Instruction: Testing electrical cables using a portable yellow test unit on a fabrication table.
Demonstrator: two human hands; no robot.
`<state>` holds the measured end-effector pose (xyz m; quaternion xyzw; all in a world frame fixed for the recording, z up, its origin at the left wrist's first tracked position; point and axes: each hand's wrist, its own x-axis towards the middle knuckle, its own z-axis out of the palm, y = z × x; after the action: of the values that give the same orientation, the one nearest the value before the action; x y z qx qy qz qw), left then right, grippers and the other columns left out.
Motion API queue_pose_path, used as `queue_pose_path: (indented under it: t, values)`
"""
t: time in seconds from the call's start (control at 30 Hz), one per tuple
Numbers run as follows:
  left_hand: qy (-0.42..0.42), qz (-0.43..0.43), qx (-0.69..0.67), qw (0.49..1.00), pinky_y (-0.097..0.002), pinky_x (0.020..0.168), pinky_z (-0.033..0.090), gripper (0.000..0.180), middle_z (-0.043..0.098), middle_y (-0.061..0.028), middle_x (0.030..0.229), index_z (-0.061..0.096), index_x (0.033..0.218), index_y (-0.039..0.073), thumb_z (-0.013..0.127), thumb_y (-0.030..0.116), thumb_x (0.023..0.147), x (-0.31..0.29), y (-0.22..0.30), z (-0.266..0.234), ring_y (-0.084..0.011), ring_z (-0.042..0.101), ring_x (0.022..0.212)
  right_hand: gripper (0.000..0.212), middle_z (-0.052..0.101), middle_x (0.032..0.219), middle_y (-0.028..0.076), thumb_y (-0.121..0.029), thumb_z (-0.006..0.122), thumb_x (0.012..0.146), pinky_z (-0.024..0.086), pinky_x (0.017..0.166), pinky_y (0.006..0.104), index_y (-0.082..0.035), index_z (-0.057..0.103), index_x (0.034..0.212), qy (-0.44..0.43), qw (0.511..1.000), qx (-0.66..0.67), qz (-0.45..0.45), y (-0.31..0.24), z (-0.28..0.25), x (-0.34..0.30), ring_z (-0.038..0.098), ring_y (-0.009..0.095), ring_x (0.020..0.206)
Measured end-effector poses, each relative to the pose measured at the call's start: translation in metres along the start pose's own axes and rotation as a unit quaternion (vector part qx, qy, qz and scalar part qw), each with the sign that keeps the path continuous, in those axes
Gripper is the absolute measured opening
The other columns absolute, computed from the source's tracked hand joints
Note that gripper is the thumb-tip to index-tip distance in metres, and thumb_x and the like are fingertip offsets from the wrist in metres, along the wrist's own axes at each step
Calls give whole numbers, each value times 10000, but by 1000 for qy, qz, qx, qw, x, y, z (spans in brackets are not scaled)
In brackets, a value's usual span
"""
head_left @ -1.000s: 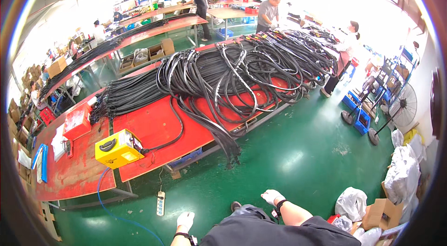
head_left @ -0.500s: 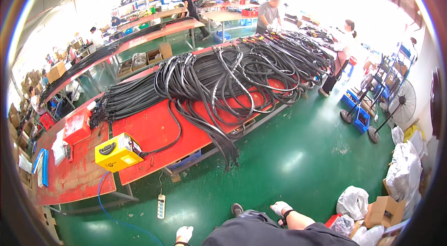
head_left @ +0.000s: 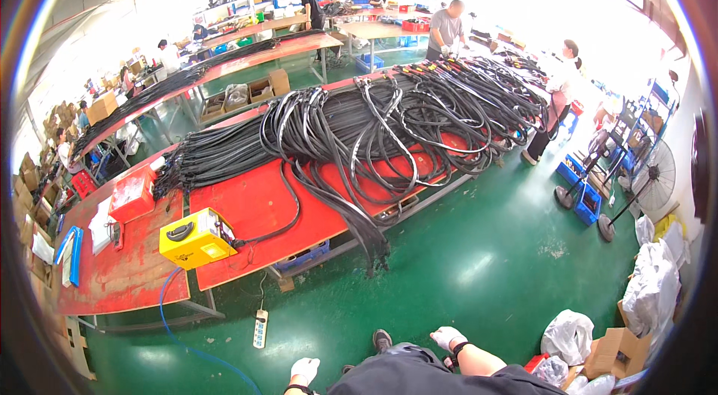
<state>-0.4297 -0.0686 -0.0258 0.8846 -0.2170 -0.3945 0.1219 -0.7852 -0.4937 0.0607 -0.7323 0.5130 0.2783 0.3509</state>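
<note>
Below, at the lower edge, my left hand (head_left: 305, 369) wears a white glove, its fingers curled in with nothing seen in them. My right hand (head_left: 446, 337), also gloved and with a dark band at the wrist, is loosely closed and empty. Both hang over the green floor, touching nothing. Ahead, a long red table (head_left: 247, 204) carries a large heap of black cables (head_left: 329, 126), some ends drooping over its near edge. A yellow box-shaped machine (head_left: 197, 238) with a black handle stands near the table's left part, farther from my hands.
A power strip (head_left: 259, 329) and a blue hose (head_left: 176, 328) lie on the floor at left. White bags (head_left: 567, 337) and an open carton (head_left: 617, 352) sit at lower right. Standing fans (head_left: 654, 174) and blue crates (head_left: 582, 189) are at right. Several people work around the tables.
The view has shifted slightly, so the table and the people sit a little farther right. My left hand has come up and slightly right in the picture; my right hand has moved slightly left.
</note>
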Motion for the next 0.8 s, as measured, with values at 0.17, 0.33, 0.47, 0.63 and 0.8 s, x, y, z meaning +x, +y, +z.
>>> queue_pose_path:
  t: [0.17, 0.33, 0.47, 0.63, 0.8]
  values:
    - [16, -4, -5, 1000, -546, 1098, 555, 598, 800, -261, 1236, 847, 1169, 40, 571, 560, 1062, -19, -3, -9, -467, 737, 1245, 531, 782, 1408, 206, -492, 574, 1102, 557, 1142, 510, -81, 827, 1324, -5, 999, -32, -31, 14, 11, 17, 711, 418, 1348]
    - [-4, -23, 4, 1000, -521, 1130, 541, 593, 795, -246, 1298, 840, 1230, 49, 567, 549, 1068, -30, -5, -12, -455, 720, 1291, 553, 776, 1410, 217, -510, 562, 1104, 553, 1150, 514, -71, 824, 1315, -22, 993, -106, -52, 21, 20, 32, 705, 426, 1353]
    - [-29, -47, 24, 998, -510, 1138, 537, 596, 795, -238, 1315, 840, 1241, 57, 547, 548, 1075, -33, -10, -7, -451, 714, 1305, 568, 773, 1414, 226, -516, 561, 1103, 552, 1154, 518, -56, 821, 1309, -13, 999, -42, -29, 10, 18, 26, 706, 430, 1354]
    - [-9, -32, 6, 999, -515, 1125, 543, 604, 796, -247, 1296, 840, 1228, 49, 547, 554, 1072, -34, -14, -3, -458, 719, 1287, 573, 776, 1412, 226, -518, 576, 1092, 553, 1149, 516, -53, 818, 1322, -18, 999, -38, -34, -8, 13, 16, 714, 429, 1346]
    - [-14, -23, 10, 1000, -522, 1115, 549, 604, 799, -255, 1274, 842, 1207, 39, 565, 556, 1063, -34, -13, -5, -463, 724, 1277, 554, 787, 1380, 236, -513, 612, 1055, 563, 1126, 510, -60, 840, 1279, -8, 999, -2, -38, -13, 10, 10, 729, 432, 1311]
